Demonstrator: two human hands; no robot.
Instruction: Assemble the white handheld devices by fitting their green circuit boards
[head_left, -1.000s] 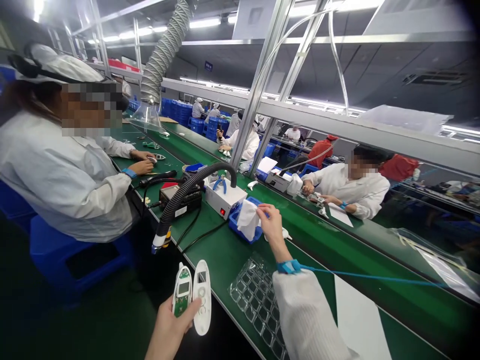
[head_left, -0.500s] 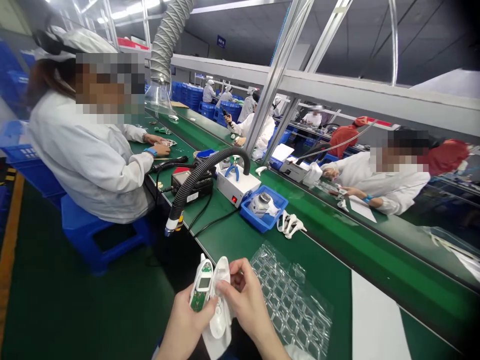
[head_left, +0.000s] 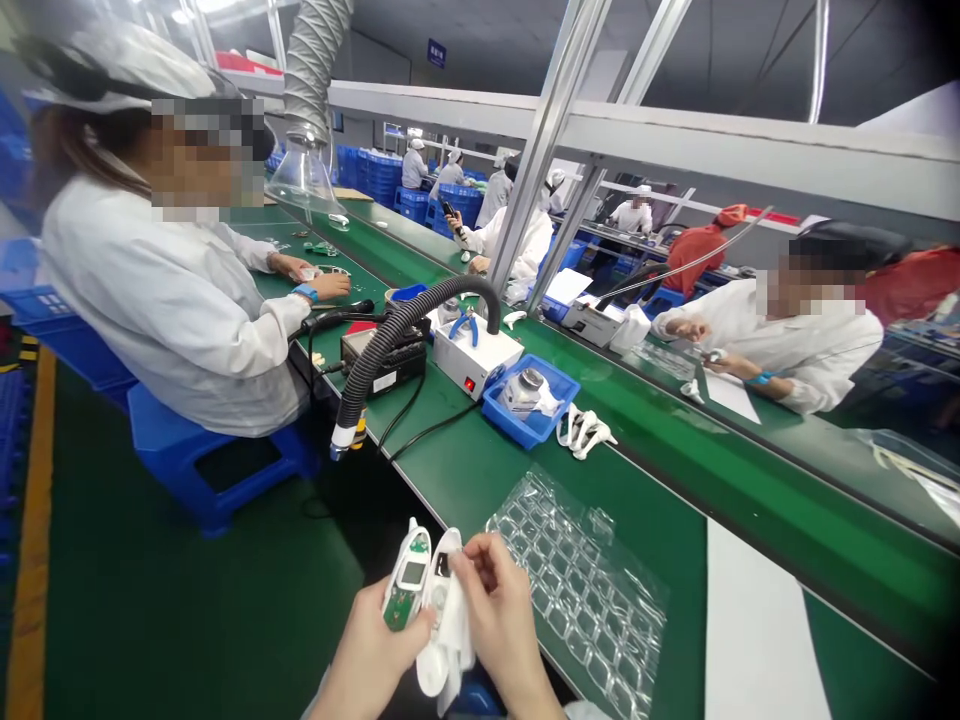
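Observation:
My left hand (head_left: 367,640) is closed around two parts of an opened white handheld device, shaped like an ear thermometer. One is the housing half (head_left: 412,573) with a small grey screen and a green circuit board. Beside it lies the matching shell half (head_left: 431,672), its inner side facing up and a dark window near its top. My right hand (head_left: 501,600) is at the shell's right edge, thumb and fingers pinched on a white cloth (head_left: 455,650) that hangs down against the shell. What its fingertips touch is partly hidden.
A clear plastic blister tray (head_left: 581,590) lies on the green bench right of my hands. Beyond are a blue bin (head_left: 531,430), white shell parts (head_left: 585,433), a white box (head_left: 476,358) and a black hose (head_left: 390,345). White board (head_left: 757,620) lies at right. Co-workers sit left and opposite.
My right fingers have shifted on the shell, and its dark window now shows. The cloth has moved up along the shell's right side. My view has turned slightly.

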